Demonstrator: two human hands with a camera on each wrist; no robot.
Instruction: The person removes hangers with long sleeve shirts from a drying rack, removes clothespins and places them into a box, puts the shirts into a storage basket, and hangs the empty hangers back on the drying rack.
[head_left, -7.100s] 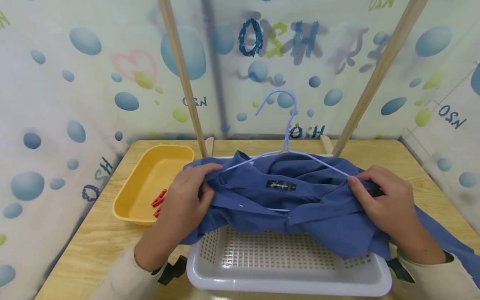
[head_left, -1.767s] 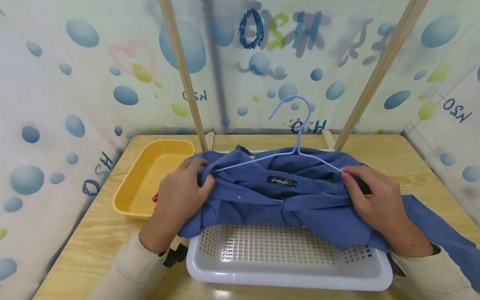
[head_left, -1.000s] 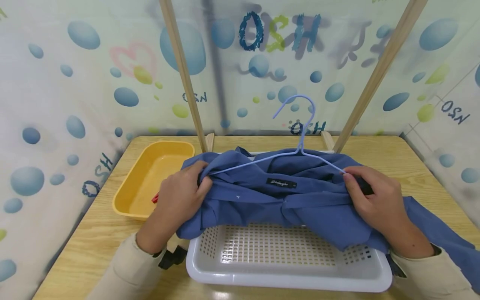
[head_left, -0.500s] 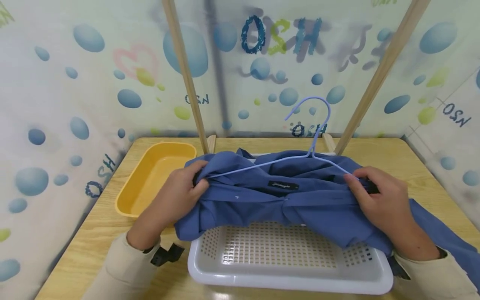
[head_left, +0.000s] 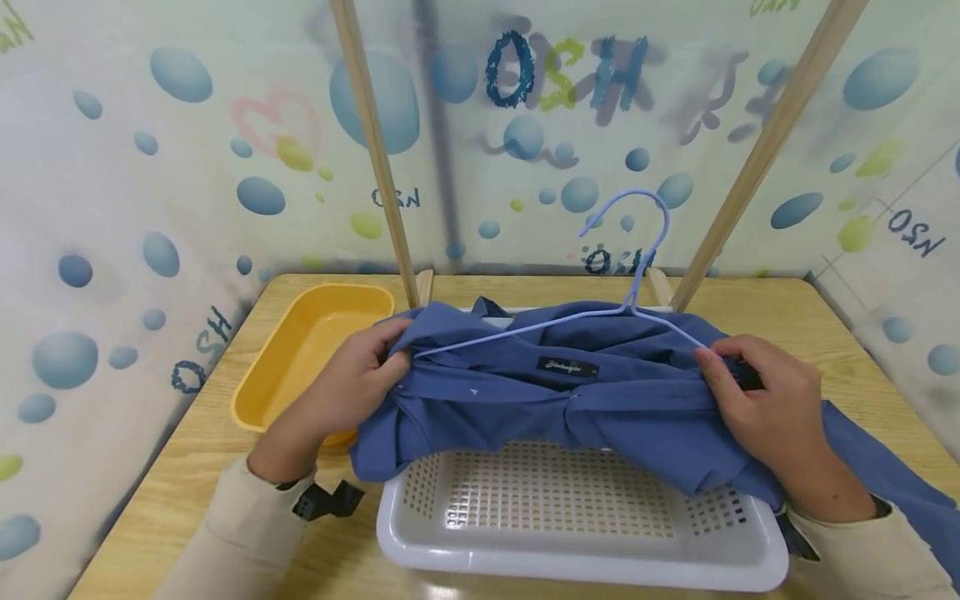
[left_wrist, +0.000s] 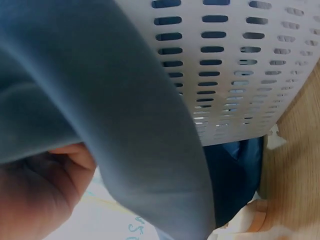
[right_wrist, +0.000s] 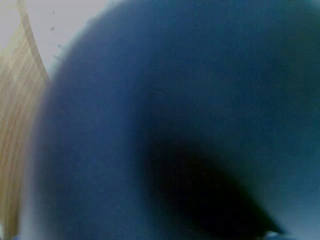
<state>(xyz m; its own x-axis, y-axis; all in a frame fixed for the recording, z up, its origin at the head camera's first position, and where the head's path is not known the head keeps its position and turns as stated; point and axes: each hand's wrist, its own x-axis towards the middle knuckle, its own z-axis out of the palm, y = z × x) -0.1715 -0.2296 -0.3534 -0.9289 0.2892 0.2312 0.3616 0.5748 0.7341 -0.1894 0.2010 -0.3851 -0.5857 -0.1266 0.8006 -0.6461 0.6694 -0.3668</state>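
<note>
A blue collared shirt with a black neck label lies bunched over the back of a white basket. Through its neck runs a thin lavender hanger, its hook up and leaning right. My left hand grips the cloth where the hanger's left arm goes in; that end is hidden in the fabric. At the other shoulder, my right hand pinches the shirt along with the hanger's right arm. Hanging shirt cloth covers part of the left wrist view, and dark blurred cloth fills most of the right wrist view.
A yellow tray sits at the left, partly behind my left hand. Two wooden poles rise behind the basket from the wooden table. One sleeve trails right beyond my right forearm. A patterned curtain hangs at the back.
The hanger's hook has shifted right relative to the shirt. My left hand has moved slightly left with the cloth. Red clips seen earlier in the tray are now hidden behind my left arm.
</note>
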